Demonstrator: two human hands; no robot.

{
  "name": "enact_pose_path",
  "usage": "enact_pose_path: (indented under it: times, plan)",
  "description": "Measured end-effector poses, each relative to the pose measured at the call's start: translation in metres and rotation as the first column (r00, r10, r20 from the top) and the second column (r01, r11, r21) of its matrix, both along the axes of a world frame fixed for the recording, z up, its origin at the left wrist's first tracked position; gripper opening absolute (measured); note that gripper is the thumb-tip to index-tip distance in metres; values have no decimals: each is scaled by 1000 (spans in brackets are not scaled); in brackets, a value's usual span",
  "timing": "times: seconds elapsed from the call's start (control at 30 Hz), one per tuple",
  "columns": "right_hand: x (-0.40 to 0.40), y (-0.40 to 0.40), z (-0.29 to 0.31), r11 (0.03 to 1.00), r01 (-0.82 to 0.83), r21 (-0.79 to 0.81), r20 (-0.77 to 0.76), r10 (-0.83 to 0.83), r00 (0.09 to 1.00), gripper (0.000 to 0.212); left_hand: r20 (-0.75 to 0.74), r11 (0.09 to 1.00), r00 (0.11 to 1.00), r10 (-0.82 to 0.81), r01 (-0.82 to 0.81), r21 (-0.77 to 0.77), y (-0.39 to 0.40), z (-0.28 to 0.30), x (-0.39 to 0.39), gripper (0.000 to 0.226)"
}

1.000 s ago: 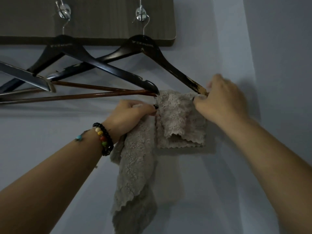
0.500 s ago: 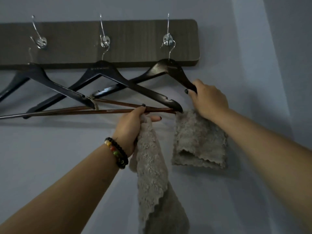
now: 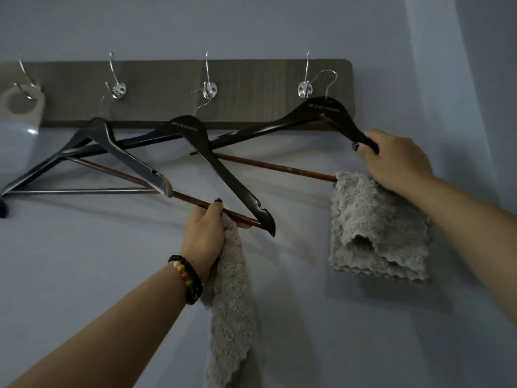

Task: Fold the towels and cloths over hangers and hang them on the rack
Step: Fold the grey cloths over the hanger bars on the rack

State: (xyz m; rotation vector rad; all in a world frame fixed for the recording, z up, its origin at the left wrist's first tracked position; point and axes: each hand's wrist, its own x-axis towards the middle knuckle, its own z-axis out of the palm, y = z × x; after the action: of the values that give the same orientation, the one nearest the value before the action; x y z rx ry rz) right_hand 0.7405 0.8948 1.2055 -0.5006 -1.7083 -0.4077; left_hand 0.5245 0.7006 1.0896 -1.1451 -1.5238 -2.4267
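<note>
My left hand (image 3: 205,233) pinches a limp grey cloth (image 3: 232,312) against the middle hanger (image 3: 193,135)'s bar. My right hand (image 3: 397,161) grips the end hanger (image 3: 316,113)'s arm above a folded cloth (image 3: 372,228). Soft and light, probably best gripped by its edge.

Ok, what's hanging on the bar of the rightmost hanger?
A folded grey cloth is draped over the right end of the rightmost hanger's bar. The right hand, gripping the hanger's arm, covers the bar's end and the cloth's top corner.
</note>
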Motion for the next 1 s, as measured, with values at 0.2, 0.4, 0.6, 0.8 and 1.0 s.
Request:
enact_pose_path:
  times: [0.2, 0.4, 0.6, 0.8, 1.0]
  plan:
    - [20, 1, 6, 999, -5, -33, 17, 6, 1000, 27, 43, 991, 990, 136, -135, -21, -5, 4, -9, 27]
    - [42, 1, 7, 997, -5, -71, -14, 4, 1000, 23, 63, 991, 989, 130, -130, -5, -8, -1, -17, 27]
    - [38, -9, 2, 992, -77, -98, -24, 74, 997, 23, 64, 995, 994, 93, -90, -50, -9, -2, -13, 24]
    - [12, -25, -3, 994, -51, -91, 26, 54, 998, 20, -14, 989, 997, -72, 69, -130, -2, -1, 10, 33]
    - [-1, -26, 3, 986, -118, -121, 27, 122, 992, 21, -33, 972, 994, -101, 92, -218, 2, 7, 26, 34]
